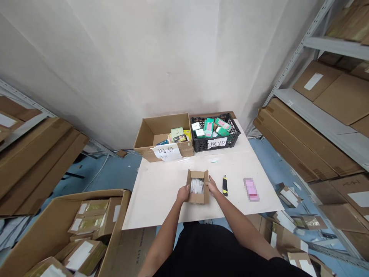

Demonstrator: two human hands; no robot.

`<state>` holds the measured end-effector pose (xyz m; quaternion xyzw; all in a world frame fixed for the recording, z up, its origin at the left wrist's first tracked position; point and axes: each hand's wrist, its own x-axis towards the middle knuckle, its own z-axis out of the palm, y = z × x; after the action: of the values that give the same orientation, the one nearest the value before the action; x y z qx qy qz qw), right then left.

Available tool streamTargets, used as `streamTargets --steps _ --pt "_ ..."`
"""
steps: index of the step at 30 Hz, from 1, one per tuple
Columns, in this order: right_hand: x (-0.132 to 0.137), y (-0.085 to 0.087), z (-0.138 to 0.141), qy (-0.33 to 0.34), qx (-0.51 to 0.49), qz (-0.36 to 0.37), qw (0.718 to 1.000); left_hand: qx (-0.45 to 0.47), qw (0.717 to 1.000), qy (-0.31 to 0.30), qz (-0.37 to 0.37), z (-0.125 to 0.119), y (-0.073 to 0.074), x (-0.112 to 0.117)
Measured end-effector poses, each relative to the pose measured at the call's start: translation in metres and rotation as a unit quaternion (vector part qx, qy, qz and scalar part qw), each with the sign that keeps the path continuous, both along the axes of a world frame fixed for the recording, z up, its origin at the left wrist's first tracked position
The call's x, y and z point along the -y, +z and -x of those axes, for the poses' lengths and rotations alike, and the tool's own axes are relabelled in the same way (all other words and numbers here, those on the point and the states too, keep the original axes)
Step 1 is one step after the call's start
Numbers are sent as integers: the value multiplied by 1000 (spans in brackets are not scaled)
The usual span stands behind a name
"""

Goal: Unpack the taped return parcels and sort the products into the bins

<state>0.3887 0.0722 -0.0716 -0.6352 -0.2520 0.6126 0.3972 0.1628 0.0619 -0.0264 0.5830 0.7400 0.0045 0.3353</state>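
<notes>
Near the middle of the tabletop's [157,200] front edge, we hold the box [196,198] between both hands, its flaps open and a white packet [196,186] inside. Our left hand [183,193] pinches its left side and our right hand [212,187] its right; how far the fingers curl beneath, we cannot tell. The knife [225,186] lies toward the right edge, before a blurred pink thing [251,189]. Along the back edge, the carton [141,154] stands left, the crate [232,140] right.
</notes>
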Motion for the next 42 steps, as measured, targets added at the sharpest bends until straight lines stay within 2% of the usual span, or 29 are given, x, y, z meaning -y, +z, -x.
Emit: streamTargets --steps 3,5,7,9,10,12,14,16,19,25,30,33,35,37,40,42 --pt "10 -9 -3 -24 1 -6 1000 49 998 29 -10 12 -5 6" --pt "15 -13 -7 -19 44 -25 999 54 996 64 -14 15 -8 11" --pt "19 -15 -10 11 150 -58 987 34 993 110 -29 13 -9 15" --pt "20 -12 -11 49 292 -111 949 11 988 118 -94 6 -8 17" --pt "20 -10 -10 75 355 -147 920 8 987 91 -133 2 -7 16" --pt "18 -4 -5 145 437 -219 860 14 985 -14 -173 -8 -3 15" --pt "14 3 1 226 470 -253 815 20 984 -112 -139 -16 1 14" --pt "10 10 4 280 483 -237 795 21 983 -157 -95 -18 4 15" --pt "2 17 5 305 493 -195 791 61 976 -197 -72 -11 7 22" --pt "-29 21 14 349 507 -170 769 145 966 -211 -37 3 1 41" --pt "-57 14 29 355 504 -74 784 113 967 -217 -73 -11 -10 56" --pt "-71 18 26 378 482 -34 790 91 968 -214 -97 -22 -16 61" --pt "-75 25 22 381 487 -54 784 73 968 -208 -117 -25 -18 60" --pt "-74 31 19 370 514 -129 763 49 971 -190 -134 -25 -18 55" --pt "-61 30 19 400 524 -273 700 16 976 -162 -143 -22 -15 37" --pt "-52 24 20 459 501 -306 667 11 978 -160 -136 -21 -13 25"
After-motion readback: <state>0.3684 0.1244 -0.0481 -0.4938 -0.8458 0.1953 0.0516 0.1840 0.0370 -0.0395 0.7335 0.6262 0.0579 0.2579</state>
